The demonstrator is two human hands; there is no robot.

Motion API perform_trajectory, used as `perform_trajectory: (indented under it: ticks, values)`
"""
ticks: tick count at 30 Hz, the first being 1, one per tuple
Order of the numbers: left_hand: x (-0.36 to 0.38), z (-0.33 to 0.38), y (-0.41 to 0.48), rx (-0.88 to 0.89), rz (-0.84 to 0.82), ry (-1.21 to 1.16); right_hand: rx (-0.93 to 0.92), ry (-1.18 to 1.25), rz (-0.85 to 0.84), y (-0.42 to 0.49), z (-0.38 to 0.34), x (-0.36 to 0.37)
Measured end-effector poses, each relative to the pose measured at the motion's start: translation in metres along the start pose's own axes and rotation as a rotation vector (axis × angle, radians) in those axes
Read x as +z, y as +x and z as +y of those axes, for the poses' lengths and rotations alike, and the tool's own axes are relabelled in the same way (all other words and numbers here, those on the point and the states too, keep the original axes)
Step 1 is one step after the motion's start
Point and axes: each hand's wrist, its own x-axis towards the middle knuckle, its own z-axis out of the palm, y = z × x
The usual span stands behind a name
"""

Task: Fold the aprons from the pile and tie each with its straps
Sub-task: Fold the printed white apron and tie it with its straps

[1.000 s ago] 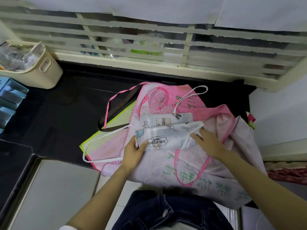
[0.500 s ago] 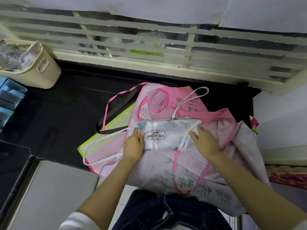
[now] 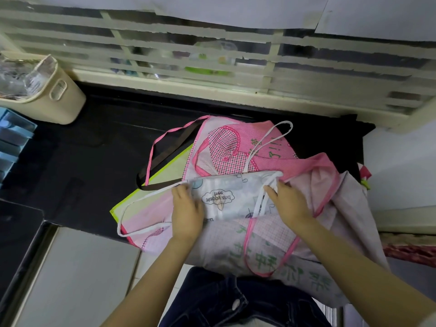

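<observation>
A small folded white apron (image 3: pixel 232 197) with a cloud print lies on top of a pile of pink aprons (image 3: pixel 238 147) on the black counter. My left hand (image 3: pixel 187 208) presses flat on its left end. My right hand (image 3: pixel 289 204) rests on its right end, fingers over the white straps (image 3: pixel 262 199) bunched there. One white strap loops away to the left (image 3: pixel 141 204), another loops up over the pink apron (image 3: pixel 278 132). A pale apron with green characters (image 3: pixel 278 256) hangs over the counter's front edge.
A beige basket (image 3: pixel 59 95) with plastic bags stands at the back left, blue trays (image 3: pixel 11 142) beside it. A slatted window frame (image 3: pixel 212 74) runs along the back. The black counter (image 3: pixel 82 161) stretches left of the pile. A white wall (image 3: pixel 401 166) closes the right.
The white apron has been folded narrower and shifted slightly up the pile. Both hands followed it and stay on its two ends, the right one now on the straps.
</observation>
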Motion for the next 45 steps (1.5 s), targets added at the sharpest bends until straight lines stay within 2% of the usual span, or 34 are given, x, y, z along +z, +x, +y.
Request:
perform_trajectory:
  ticks: [2,5,8,10,12,13,15,16,19,21,25,31,35,40,43,45]
  values:
    - [0.007,0.004,0.0,0.271,0.067,0.238,0.009,0.006,-0.002,0.002,-0.001,0.0]
    - [0.033,0.01,-0.008,0.524,-0.119,0.453,0.016,0.024,-0.008,0.002,-0.002,-0.001]
    - [0.056,-0.001,-0.009,0.467,-0.296,0.552,0.062,0.115,-0.076,0.003,-0.001,0.0]
    - [0.063,-0.012,-0.005,0.448,-0.342,0.568,0.126,0.23,-0.143,0.005,-0.001,-0.005]
    - [0.065,-0.015,-0.003,0.467,-0.351,0.555,0.152,0.364,-0.068,0.003,-0.004,-0.014]
    - [0.065,-0.015,-0.002,0.469,-0.354,0.542,0.125,0.38,0.036,0.0,-0.007,-0.02]
    - [0.067,-0.014,-0.002,0.451,-0.352,0.527,-0.019,0.314,0.246,-0.007,-0.017,-0.028]
    - [0.067,-0.013,-0.002,0.446,-0.344,0.529,-0.107,0.273,0.275,-0.01,-0.025,-0.029]
    - [0.069,-0.015,-0.002,0.449,-0.328,0.523,-0.465,-0.064,0.109,-0.015,-0.041,-0.003]
    - [0.069,-0.019,-0.002,0.451,-0.33,0.506,-0.551,-0.271,0.002,-0.011,-0.038,0.016]
    - [0.068,-0.024,0.0,0.49,-0.348,0.495,-0.493,-0.441,-0.191,-0.002,-0.016,0.019]
    - [0.061,-0.018,0.003,0.478,-0.415,0.487,-0.364,-0.403,-0.334,0.015,-0.015,-0.002]
    - [0.054,-0.011,0.006,0.427,-0.514,0.507,-0.327,-0.365,-0.281,0.018,-0.019,-0.018]
    - [0.044,0.001,0.004,0.498,-0.508,0.636,-0.325,-0.447,-0.121,0.005,-0.029,-0.031]
    - [0.04,0.014,-0.008,0.531,-0.479,0.634,-0.271,-0.379,-0.163,0.0,-0.025,-0.028]
    - [0.042,0.019,-0.02,0.583,-0.365,0.573,-0.225,-0.268,-0.214,-0.003,-0.02,-0.024]
